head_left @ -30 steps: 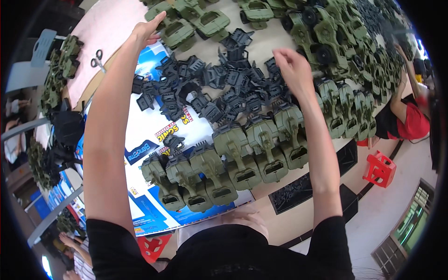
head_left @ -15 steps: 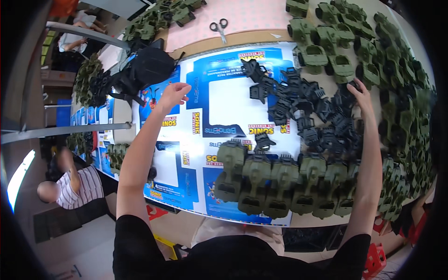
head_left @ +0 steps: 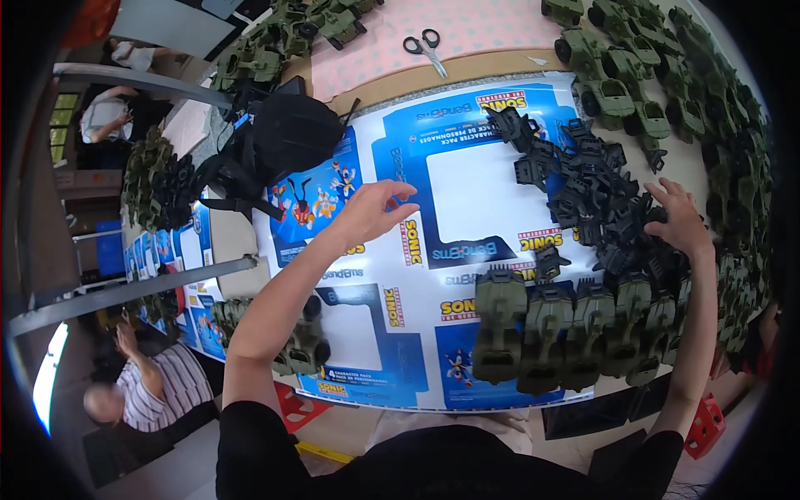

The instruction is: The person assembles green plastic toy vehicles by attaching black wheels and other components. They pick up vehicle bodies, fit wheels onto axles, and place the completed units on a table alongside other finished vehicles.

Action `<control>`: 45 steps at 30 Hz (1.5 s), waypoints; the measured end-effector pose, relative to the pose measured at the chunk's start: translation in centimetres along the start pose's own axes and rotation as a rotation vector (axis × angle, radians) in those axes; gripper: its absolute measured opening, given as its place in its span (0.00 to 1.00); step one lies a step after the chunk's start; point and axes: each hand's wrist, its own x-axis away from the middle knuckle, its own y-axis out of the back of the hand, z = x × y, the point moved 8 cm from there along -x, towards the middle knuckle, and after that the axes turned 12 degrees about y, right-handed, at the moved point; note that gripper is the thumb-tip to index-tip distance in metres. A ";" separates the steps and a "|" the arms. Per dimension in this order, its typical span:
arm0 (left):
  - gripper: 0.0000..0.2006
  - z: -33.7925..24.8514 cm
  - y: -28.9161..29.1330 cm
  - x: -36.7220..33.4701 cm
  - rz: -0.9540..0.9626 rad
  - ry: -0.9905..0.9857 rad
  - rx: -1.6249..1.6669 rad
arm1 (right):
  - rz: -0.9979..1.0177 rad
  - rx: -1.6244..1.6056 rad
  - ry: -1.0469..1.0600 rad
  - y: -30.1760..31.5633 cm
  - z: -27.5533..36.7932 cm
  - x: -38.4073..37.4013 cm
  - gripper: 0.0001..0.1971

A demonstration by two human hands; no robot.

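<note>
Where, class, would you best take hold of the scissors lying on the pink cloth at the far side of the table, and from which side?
Probably at the black finger loops of the scissors. They lie flat on the pink cloth, loops toward the far edge and closed blades pointing back toward the person. Coming from above at the loop end keeps fingers off the tips; the cloth around the loops is bare.

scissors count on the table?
1. The scissors lie on the pink cloth at the far edge of the table, beyond the printed cardboard sheet. More could be hidden under the toy piles.
</note>
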 end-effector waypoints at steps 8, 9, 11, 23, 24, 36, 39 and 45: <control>0.16 9.0 21.8 -11.5 -0.493 0.004 0.119 | -0.126 -0.553 0.186 3.5 14.6 -17.2 0.24; 0.19 10.8 24.3 -14.0 -0.525 0.076 0.078 | -0.227 -0.515 0.204 4.2 15.7 -20.9 0.22; 0.30 17.3 28.9 -18.6 -0.628 0.167 0.129 | -0.317 -0.534 0.325 4.1 17.5 -30.0 0.21; 0.56 21.8 32.7 -29.5 -0.520 0.560 -0.024 | -0.462 -0.051 0.355 0.9 16.2 -43.0 0.23; 0.56 20.5 31.8 -30.6 -0.457 0.553 0.007 | -0.452 -0.066 0.296 1.2 15.2 -42.6 0.23; 0.35 10.4 28.0 -24.2 -0.843 0.207 -0.437 | -0.368 -0.996 0.002 1.2 14.8 -36.9 0.18; 0.27 1.9 20.8 -19.8 -0.503 -0.106 -0.158 | -0.355 -1.084 -0.025 1.1 15.4 -31.5 0.19; 0.21 -2.6 10.7 -12.5 -0.181 -0.256 0.025 | -0.391 -1.109 0.031 1.7 16.5 -22.1 0.28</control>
